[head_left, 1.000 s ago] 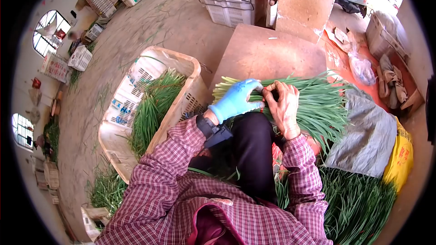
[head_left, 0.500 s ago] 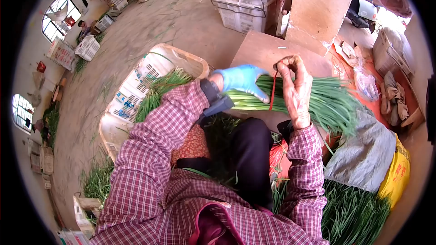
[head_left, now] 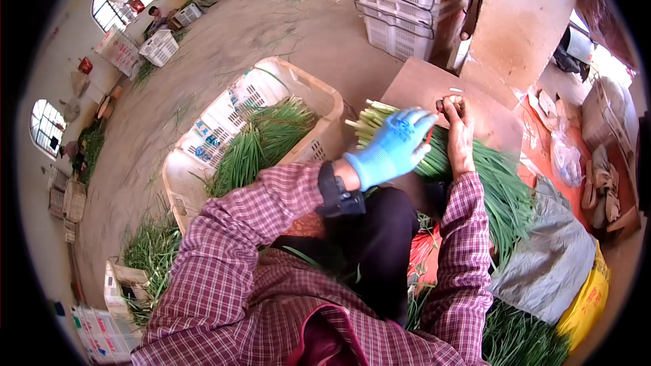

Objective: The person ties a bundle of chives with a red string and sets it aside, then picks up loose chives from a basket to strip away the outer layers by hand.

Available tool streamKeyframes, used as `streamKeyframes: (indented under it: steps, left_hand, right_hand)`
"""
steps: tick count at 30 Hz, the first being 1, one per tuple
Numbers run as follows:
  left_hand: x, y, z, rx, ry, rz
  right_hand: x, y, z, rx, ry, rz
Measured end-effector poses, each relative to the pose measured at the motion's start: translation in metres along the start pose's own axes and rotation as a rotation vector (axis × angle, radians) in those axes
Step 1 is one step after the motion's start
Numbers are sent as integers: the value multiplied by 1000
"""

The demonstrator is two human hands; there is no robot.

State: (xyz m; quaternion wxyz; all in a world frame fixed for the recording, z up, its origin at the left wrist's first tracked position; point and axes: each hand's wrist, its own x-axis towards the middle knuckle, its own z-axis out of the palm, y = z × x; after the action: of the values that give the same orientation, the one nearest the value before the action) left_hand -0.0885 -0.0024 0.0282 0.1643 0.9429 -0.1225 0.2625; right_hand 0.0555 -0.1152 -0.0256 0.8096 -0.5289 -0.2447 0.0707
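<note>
A bunch of garlic chives (head_left: 498,190) lies across a brown board (head_left: 413,81) in front of me, its pale cut ends to the left and green leaves drooping to the right. My left hand (head_left: 393,148), in a light blue glove, is closed over the stem part of the bunch. A red tie (head_left: 428,137) shows at the gloved fingertips, around the bunch. My bare right hand (head_left: 461,135) is just to the right, its thumb and fingers pinched together close to the tie. The tie's end at those fingers is mostly hidden.
To the left stands a white plastic crate (head_left: 332,98) with more chives (head_left: 271,132). Stacked crates (head_left: 400,37) stand by a pillar (head_left: 519,34). A grey sack (head_left: 542,257), yellow bag (head_left: 586,305) and loose chives (head_left: 522,335) lie at right. Another person (head_left: 157,20) is far back.
My left hand has moved right along the bunch, from the stems toward the tie, and its fingers have closed. The right hand stays pinched, now lower and nearer the bunch. The view has shifted.
</note>
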Motion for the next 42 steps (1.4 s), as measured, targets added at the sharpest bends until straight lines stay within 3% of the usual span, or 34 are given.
streamKeyframes:
  steps: [3, 4, 6, 8, 9, 10, 14, 15, 18, 21, 24, 26, 28, 30, 32, 36, 38, 40, 41, 42]
  left_hand:
    - [11, -3, 33, -140, 145, -126]
    - [20, -3, 38, -221, 66, -287]
    - [29, -4, 50, -121, 186, -398]
    - [36, -5, 52, -108, 24, -405]
    - [36, -6, 53, -58, 113, -356]
    - [37, -10, 54, -89, 20, -403]
    - [30, -12, 61, -78, 99, -353]
    - [32, -9, 46, -123, -96, -409]
    - [15, -13, 59, -69, 6, -294]
    - [14, -15, 56, -85, 2, -309]
    - [18, -16, 57, -88, -61, -358]
    - [19, -16, 58, -98, -57, -365]
    - [18, -18, 61, -107, -15, -358]
    - [20, -19, 64, -80, -10, -354]
    - [18, -18, 67, -58, -16, -353]
    - [20, -17, 55, -67, -40, -337]
    - [15, -14, 45, -90, -71, -326]
    - [0, -14, 28, -13, 280, -191]
    - [-7, -18, 15, -24, 208, -236]
    - [-15, -21, -3, -24, 288, -216]
  right_hand:
    - [-9, -14, 6, -52, 50, -5]
    - [-14, -17, 6, -85, 53, -33]
    - [-23, -21, 8, -135, 65, -88]
    - [-26, -13, 6, -109, 43, -56]
    - [-24, -12, 8, -100, 35, -60]
    - [-23, -10, 10, -82, 44, -62]
    - [-14, -5, 2, 8, 101, -46]
    - [-11, 2, -4, 5, 115, -37]
    - [-1, 16, -20, 175, 164, 20]
    - [4, 20, -21, 169, 195, 90]
    - [-3, -17, -10, -242, 165, 246]
    - [0, -14, -27, -483, -34, 32]
    - [-16, -27, -19, -977, 30, 9]
    - [-29, -25, -12, -1028, -53, -112]
    - [-32, -20, -4, -1131, 15, -136]
    - [-36, -30, 10, -1086, 38, -103]
    - [-40, -22, 8, -834, 69, -170]
    - [-44, -13, 5, -713, 51, -211]
    - [-51, -18, 10, -520, 122, -26]
    - [-55, -23, 13, -326, 186, 154]
